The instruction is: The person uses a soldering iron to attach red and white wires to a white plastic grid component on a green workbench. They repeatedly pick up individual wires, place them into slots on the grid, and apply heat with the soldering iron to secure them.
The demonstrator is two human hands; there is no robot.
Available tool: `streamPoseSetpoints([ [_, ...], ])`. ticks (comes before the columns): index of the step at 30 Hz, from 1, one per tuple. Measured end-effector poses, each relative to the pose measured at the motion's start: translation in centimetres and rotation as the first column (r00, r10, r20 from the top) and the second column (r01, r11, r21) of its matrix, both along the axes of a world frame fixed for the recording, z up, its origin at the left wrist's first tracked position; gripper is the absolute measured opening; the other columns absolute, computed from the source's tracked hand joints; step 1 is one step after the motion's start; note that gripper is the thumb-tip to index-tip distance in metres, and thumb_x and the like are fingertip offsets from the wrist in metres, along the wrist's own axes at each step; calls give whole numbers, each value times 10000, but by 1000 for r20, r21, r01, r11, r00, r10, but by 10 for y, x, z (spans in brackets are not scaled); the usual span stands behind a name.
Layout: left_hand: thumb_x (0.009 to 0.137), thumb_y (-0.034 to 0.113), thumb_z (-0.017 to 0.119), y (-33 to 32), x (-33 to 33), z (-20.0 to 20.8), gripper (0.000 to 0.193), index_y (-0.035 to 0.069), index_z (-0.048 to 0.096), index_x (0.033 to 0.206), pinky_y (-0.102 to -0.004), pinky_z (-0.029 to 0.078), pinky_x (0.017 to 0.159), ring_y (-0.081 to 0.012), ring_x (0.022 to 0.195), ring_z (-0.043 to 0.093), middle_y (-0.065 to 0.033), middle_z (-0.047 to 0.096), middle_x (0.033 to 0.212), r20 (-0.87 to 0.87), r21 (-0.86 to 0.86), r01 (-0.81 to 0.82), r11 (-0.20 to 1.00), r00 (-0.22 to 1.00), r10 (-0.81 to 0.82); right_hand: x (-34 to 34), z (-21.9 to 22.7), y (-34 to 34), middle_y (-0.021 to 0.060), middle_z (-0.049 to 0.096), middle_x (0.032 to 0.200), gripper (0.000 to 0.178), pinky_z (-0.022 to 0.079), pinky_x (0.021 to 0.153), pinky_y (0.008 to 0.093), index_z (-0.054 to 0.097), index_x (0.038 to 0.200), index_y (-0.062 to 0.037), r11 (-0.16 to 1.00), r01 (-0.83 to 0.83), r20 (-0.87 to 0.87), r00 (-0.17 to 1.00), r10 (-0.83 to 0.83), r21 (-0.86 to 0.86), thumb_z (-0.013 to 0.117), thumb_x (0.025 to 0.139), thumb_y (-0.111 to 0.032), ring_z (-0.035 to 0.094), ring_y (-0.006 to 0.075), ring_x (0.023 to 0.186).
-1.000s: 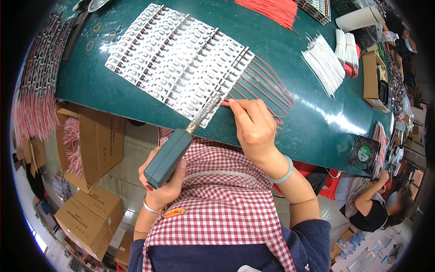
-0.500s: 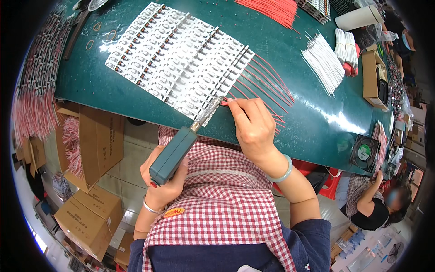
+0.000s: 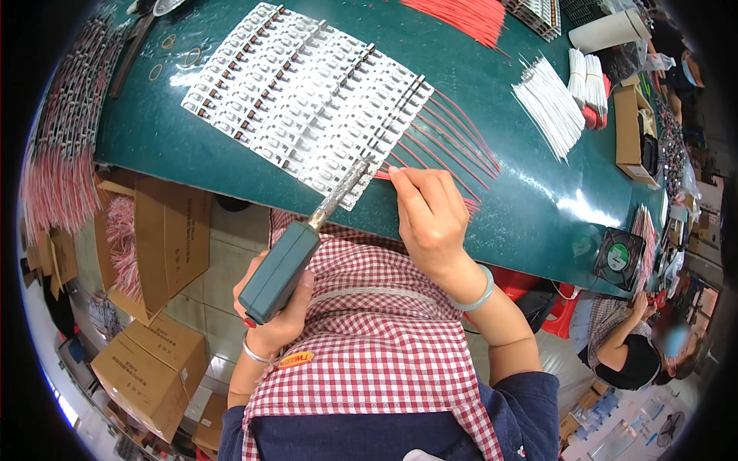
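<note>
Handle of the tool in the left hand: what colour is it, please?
The handle is dark green, seen best in the head view.

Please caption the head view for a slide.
Left hand holds a green-handled tool over a white panel; right hand pinches red wire.

Apron: red-and-white check, pale strip across the waist, small orange-yellow label toward the left. Shirt: dark navy, short sleeves, small pale mark on the right one. Right: smooth pale green bangle. Left: thin silvery bracelet
</note>
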State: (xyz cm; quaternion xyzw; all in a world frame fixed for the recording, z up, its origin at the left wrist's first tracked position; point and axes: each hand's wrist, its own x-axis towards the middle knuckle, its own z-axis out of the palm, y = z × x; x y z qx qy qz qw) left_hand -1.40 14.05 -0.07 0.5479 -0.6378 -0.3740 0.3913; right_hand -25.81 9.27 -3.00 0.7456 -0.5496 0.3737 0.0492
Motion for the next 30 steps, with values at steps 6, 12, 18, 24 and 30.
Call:
streamPoseSetpoints([
  [6,729,-27,747,-1,2,2,240,-79,696,957,-314,550,667,-256,743,698,-176,691,915,41,-18,51,999,998,-50,5,2,5,106,663,875,287,507,605,336,702,991,27,999,9,31,999,-10,31,728,714,97,622,247,739],
  [12,729,-32,748,-4,-2,10,224,-72,687,940,-304,542,665,-235,736,691,-156,690,912,63,0,70,998,996,-70,7,3,5,103,665,882,277,509,606,335,701,989,24,999,14,11,1000,-14,41,728,719,79,620,243,739],
  [18,728,-27,750,-5,-4,10,207,-59,677,919,-297,523,632,-225,694,668,-141,675,882,82,-14,78,997,994,-77,8,4,6,99,664,885,263,507,606,333,698,983,23,999,18,-12,1000,-18,41,723,725,65,614,238,736],
  [24,727,-20,752,-5,-3,10,206,-57,683,917,-301,522,628,-228,685,663,-140,670,865,93,-13,80,997,993,-78,9,6,5,98,664,882,247,504,604,336,698,970,29,999,21,-27,999,-20,38,712,726,64,608,235,733],
  [30,725,-28,748,-1,2,5,198,-70,695,912,-303,534,635,-242,679,671,-159,683,850,75,-65,68,996,995,-63,9,6,5,100,664,875,236,505,607,337,697,967,33,999,26,-39,999,-25,38,710,732,53,608,234,735],
])
